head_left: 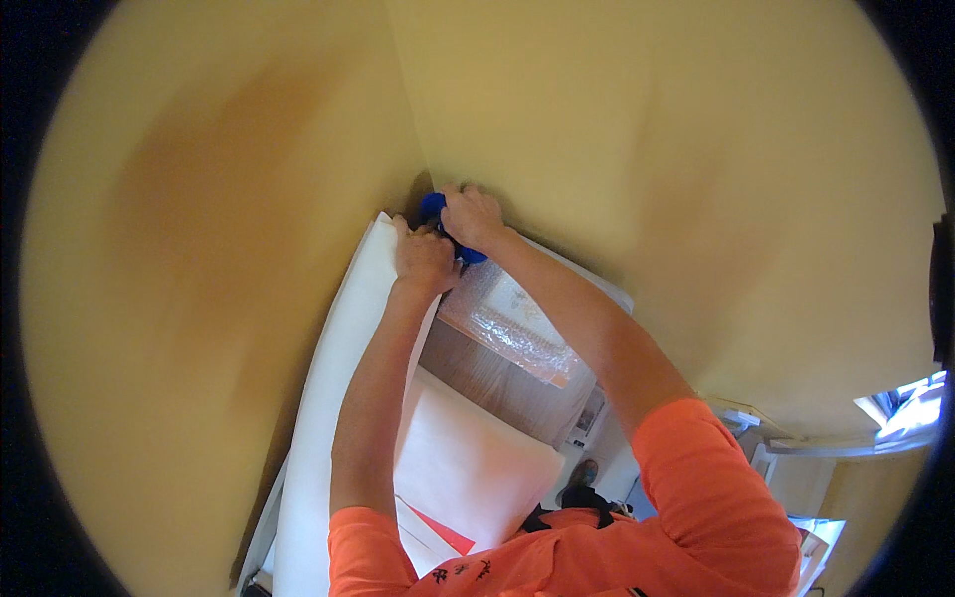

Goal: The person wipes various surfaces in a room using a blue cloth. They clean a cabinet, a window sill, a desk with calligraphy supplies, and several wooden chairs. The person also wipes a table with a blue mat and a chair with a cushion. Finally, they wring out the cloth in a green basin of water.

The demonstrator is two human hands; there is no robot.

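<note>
Both my arms reach up into the corner of the yellow walls. My right hand is closed on a blue-and-black object, whose kind I cannot make out because my hands cover much of it. Just below, my left hand has its fingers curled at the dark part of that object, beside the top end of a long white sheet. What those left fingers grip is hidden. The white sheet stands along the left wall, its near edge curved over, with my left forearm across it.
A flat picture in bubble wrap lies on a grey wood-grain surface right of my left forearm. Nearer me is another white sheet, with a red piece by it. A bright window shows at far right.
</note>
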